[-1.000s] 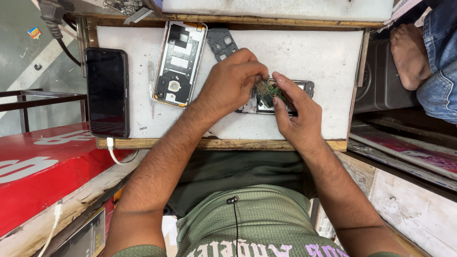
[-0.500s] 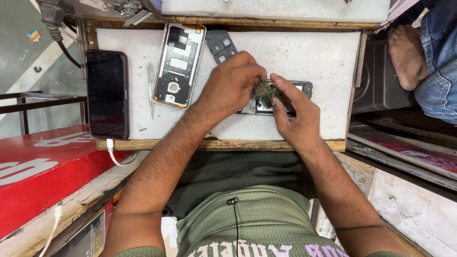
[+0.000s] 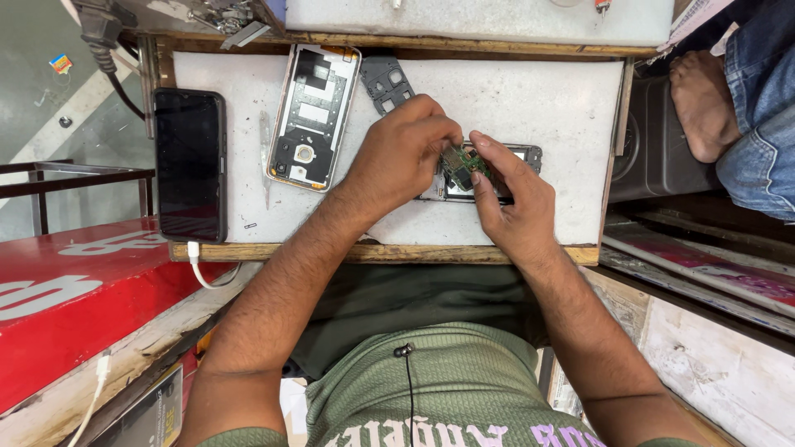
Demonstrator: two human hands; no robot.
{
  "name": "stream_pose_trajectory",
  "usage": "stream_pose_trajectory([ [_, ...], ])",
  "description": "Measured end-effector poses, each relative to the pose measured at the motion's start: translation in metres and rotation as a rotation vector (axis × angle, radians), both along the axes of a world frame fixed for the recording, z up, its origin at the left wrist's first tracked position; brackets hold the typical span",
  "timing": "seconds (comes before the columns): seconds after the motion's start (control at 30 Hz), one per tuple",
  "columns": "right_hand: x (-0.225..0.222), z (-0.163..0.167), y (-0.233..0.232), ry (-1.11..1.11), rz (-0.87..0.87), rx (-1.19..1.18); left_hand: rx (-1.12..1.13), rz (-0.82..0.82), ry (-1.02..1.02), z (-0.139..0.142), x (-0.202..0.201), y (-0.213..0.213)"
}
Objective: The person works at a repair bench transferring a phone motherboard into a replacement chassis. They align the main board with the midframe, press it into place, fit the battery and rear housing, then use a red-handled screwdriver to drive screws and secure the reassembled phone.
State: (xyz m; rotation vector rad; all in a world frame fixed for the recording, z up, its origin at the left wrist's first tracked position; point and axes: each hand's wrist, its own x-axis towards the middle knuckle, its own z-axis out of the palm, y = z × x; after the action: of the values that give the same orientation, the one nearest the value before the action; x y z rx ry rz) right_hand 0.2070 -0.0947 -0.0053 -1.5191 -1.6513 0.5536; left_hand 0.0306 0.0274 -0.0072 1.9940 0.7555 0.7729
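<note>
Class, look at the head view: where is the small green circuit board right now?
The green circuit board sits right of centre, pinched between the left hand and right hand, above the opened phone.

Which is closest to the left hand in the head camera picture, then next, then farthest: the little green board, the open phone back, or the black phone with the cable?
Measured from the left hand:
1. Green circuit board: pinched in its fingers, just to its right.
2. Opened phone back: lying on the white worktop to its left.
3. Black phone: at the worktop's far left edge, with a white cable plugged in.
</note>
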Motion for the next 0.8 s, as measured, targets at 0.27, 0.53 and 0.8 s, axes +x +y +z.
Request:
stream_pose_trajectory([
  [0.27, 0.012, -0.008, -0.007, 0.154, 0.197, 0.047, -0.327, 0.323, -0.203, 0.002, -0.044, -0.042],
  [0.53, 0.009, -0.017, -0.006, 0.347, 0.155, 0.108, -0.334, 0.407, -0.194, -0.008, -0.061, -0.063],
  [0.8, 0.007, 0.001, -0.008, 0.084, -0.125, 0.099, -0.135, 0.477, -0.047, -0.004, -0.055, -0.072],
])
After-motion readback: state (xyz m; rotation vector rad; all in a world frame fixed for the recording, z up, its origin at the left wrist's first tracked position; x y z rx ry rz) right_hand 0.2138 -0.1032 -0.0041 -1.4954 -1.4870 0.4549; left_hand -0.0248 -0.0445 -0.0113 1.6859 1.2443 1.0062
